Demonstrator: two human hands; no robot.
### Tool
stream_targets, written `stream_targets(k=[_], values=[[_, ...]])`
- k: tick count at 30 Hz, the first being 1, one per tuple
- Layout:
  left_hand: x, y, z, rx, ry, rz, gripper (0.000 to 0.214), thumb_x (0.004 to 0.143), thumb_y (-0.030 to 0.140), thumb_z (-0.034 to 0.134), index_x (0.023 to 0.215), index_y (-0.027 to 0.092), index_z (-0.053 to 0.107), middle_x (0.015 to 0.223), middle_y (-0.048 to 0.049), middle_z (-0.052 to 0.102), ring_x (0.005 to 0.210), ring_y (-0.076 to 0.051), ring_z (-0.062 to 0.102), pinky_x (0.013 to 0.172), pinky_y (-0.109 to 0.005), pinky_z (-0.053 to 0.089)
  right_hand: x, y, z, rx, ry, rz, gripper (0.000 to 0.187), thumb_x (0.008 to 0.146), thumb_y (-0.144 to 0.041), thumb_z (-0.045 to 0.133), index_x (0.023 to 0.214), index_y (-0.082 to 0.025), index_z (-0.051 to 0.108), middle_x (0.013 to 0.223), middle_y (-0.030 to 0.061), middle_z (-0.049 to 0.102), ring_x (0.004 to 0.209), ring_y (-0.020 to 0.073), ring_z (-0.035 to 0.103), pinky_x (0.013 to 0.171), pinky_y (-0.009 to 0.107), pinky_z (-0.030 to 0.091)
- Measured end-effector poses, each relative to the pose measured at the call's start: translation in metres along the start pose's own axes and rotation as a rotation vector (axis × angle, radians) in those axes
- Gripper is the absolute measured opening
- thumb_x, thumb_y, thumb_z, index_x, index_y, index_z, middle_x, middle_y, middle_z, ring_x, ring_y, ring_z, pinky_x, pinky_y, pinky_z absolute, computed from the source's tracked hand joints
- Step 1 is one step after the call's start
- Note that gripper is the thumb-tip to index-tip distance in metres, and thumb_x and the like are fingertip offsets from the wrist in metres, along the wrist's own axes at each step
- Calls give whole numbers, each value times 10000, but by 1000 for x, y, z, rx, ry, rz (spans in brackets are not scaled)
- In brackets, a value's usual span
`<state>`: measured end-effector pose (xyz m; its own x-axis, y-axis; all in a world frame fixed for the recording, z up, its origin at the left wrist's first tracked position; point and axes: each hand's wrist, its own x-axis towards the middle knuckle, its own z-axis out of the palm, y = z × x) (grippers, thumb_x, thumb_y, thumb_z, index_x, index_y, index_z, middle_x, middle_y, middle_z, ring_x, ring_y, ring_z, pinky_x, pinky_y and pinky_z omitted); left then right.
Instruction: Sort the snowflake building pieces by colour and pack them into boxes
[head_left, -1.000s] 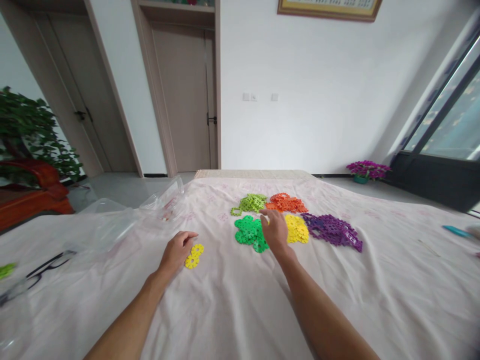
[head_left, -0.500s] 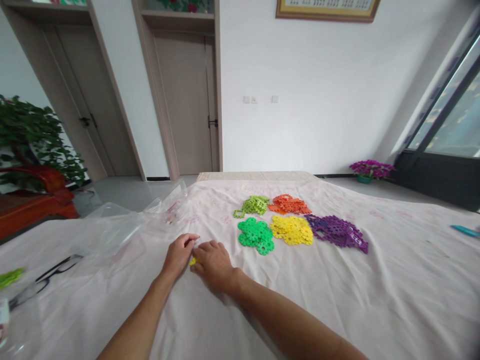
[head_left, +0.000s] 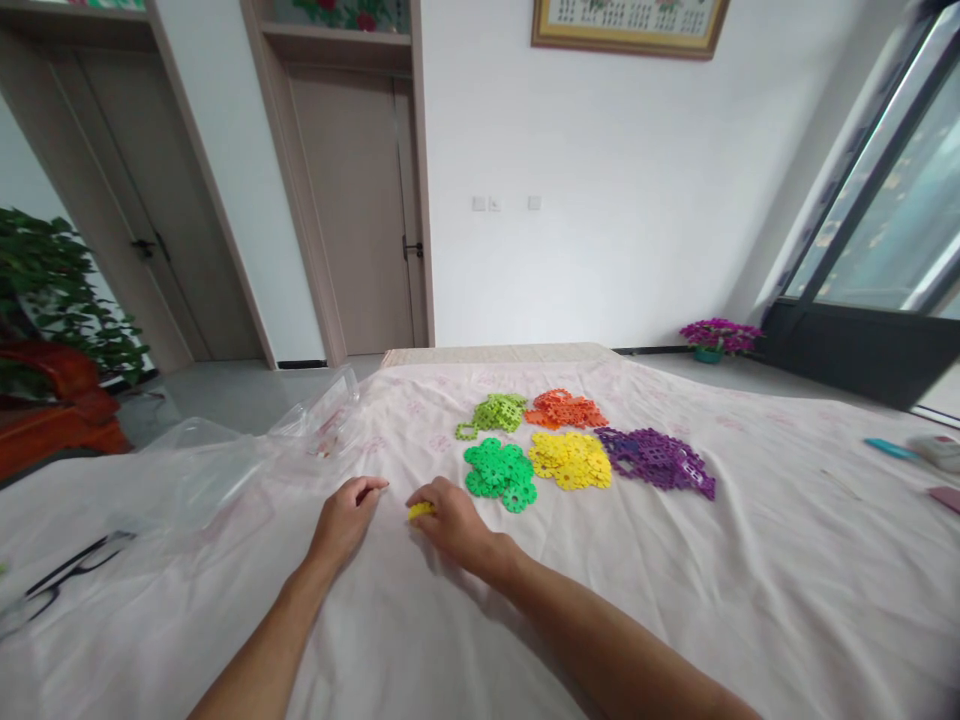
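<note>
My right hand (head_left: 451, 520) rests low over the cloth with its fingers closed around yellow flower-shaped plastic pieces (head_left: 421, 510). Part of the yellow shows at the fingertips; how many pieces there are is hidden. To its left lies my left hand (head_left: 346, 518), fingers stretched forward and nothing visible in them. A gap of bare cloth separates the two hands. Beyond my right hand are heaps of similar pieces: green (head_left: 499, 472), yellow (head_left: 571, 460), light green (head_left: 499, 411), orange (head_left: 564, 408) and purple (head_left: 660, 459).
Clear plastic packaging (head_left: 214, 470) and black-framed glasses (head_left: 79, 570) lie on the left of the cloth-covered table (head_left: 480, 640). A blue object (head_left: 890, 448) and a pale device (head_left: 936, 450) are at the far right. Doors and a potted plant stand behind.
My hands have come apart; the right one moved rightward with the yellow pieces in it. The view has turned slightly right, and more shows at the right edge.
</note>
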<state>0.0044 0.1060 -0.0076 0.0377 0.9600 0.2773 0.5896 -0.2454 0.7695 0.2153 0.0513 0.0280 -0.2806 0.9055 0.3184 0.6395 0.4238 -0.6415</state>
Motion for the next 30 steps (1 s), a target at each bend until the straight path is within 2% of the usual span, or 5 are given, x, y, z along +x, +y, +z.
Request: stream_targets(k=[11,16,23,26,30], values=[[0,-5,2,70,-23,36,288,834,349,484,988,243,703,1077,-24,718,1007,-202,648,915,-306,471,-23,105,-135,-232,483,272,305,829,-270,560,1083,-175,698,1008,79,696,906,197,630,852,319,465],[0,-5,3,83,-22,37,300,835,351,471,987,236,703,1075,-29,715,1008,-204,641,915,-304,466,-53,143,-161,-339,664,314,335,854,-208,466,1101,-158,686,1115,110,653,961,196,609,908,336,450],[1,-3,3,131,-28,80,311,837,328,445,980,214,696,1078,-36,699,1026,-200,624,944,-310,449,-89,116,-137,-387,366,113,294,855,-131,449,907,-221,723,964,62,675,956,191,578,889,303,424],[0,-4,4,152,-35,108,320,841,322,431,984,204,692,1074,-47,686,1026,-202,616,952,-320,448,-93,100,-128,-532,175,164,280,921,-210,457,1008,-249,720,1029,61,660,971,193,546,852,290,391],[1,-8,4,181,-47,133,318,845,301,424,991,200,688,1071,-51,670,1024,-199,612,952,-328,453,-93,95,-124,-707,112,273,303,975,-296,412,1081,-258,693,1038,79,627,965,204,516,812,291,352]])
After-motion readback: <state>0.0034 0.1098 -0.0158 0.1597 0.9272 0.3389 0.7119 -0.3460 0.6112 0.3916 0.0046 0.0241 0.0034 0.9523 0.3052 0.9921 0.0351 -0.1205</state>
